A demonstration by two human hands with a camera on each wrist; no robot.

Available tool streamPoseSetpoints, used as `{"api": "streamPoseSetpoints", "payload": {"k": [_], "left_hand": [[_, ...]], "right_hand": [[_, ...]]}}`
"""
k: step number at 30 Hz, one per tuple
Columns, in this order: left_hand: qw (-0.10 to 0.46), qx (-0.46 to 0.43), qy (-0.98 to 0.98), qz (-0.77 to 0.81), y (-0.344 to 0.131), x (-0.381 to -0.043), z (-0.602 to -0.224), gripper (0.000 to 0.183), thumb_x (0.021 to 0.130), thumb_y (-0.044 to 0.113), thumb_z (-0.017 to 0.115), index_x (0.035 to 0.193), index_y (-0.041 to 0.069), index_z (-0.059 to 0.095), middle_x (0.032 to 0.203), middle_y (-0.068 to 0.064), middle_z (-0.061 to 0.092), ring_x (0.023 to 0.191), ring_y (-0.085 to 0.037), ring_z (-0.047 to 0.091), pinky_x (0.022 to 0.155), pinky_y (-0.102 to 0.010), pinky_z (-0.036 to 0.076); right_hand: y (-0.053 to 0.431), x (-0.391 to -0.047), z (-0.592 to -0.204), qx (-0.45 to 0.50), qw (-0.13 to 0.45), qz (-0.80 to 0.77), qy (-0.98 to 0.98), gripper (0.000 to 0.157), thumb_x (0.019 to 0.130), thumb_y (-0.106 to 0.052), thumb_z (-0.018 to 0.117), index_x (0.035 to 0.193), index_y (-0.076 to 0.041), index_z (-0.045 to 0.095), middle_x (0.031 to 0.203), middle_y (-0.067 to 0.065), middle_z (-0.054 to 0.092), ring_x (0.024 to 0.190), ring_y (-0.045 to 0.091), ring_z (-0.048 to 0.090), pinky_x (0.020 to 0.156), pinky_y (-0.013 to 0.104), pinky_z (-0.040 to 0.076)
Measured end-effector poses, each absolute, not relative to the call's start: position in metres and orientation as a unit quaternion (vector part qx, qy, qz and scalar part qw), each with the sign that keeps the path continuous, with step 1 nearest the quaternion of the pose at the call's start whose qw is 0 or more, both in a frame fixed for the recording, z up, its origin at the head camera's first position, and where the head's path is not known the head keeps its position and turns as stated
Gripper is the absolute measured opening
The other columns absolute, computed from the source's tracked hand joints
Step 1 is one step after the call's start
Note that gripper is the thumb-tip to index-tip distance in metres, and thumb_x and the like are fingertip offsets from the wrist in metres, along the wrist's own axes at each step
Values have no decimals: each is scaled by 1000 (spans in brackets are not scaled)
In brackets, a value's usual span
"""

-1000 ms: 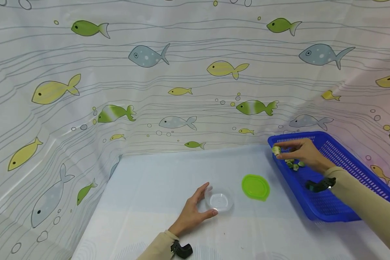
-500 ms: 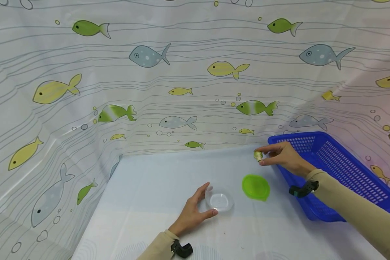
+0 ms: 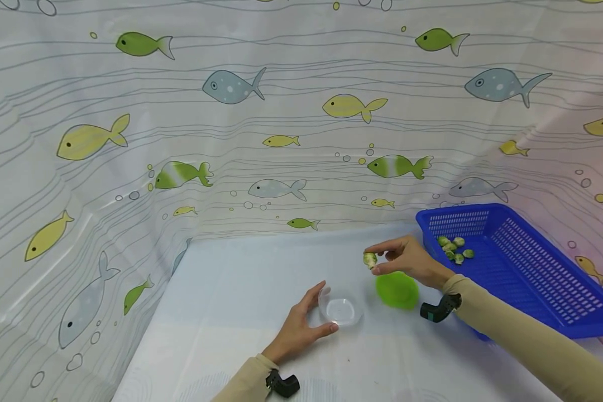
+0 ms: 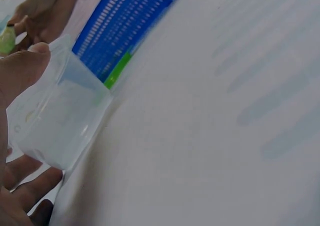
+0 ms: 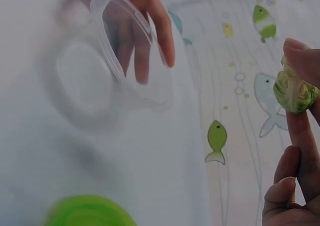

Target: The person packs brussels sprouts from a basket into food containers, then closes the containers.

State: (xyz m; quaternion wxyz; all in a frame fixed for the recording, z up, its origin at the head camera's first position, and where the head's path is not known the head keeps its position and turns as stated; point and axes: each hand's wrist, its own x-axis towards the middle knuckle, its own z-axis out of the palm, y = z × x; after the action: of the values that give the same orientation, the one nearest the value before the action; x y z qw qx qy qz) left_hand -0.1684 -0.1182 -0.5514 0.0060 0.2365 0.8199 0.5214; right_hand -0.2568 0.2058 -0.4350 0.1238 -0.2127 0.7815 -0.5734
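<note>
A clear plastic tub stands upright on the white tabletop, and nothing shows inside it. My left hand holds it from the left, thumb on the near side and fingers round the far side; the left wrist view shows the thumb at its rim. Between thumb and fingertips of my right hand is a Brussels sprout, pinched above the table to the upper right of the tub. The same sprout appears close up in the right wrist view. Beneath the right hand lies a green lid, partly covered by it.
To the right stands a blue perforated basket, with several Brussels sprouts gathered in its far left corner. A fish-patterned sheet rises behind the table and at both sides.
My right hand has carried the pinched sprout out of the basket, leftward and a little nearer, towards the tub. The basket's sprouts have come into view. My left hand stays at the tub.
</note>
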Motion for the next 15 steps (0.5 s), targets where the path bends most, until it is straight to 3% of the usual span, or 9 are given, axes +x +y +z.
{"api": "streamPoseSetpoints", "payload": {"k": [9,15], "left_hand": [[18,229,819,526,-119,-169,-552,98,89,36,89,167,16,33,162,-2,53,146,-22,55,122,-39,43],[22,225,821,525,-119,-170,-553,97,89,37,88,167,17,34,162,1,53,146,-19,54,122,-40,43]], "right_hand": [[177,-251,-451,-211,135,-573,780,42,84,-21,92,124,-13,81,113,4,78,98,31,53,73,25,42],[162,-248,-463,-216,140,-573,778,41,82,-20,94,121,-15,83,116,5,77,85,27,50,70,26,37]]}}
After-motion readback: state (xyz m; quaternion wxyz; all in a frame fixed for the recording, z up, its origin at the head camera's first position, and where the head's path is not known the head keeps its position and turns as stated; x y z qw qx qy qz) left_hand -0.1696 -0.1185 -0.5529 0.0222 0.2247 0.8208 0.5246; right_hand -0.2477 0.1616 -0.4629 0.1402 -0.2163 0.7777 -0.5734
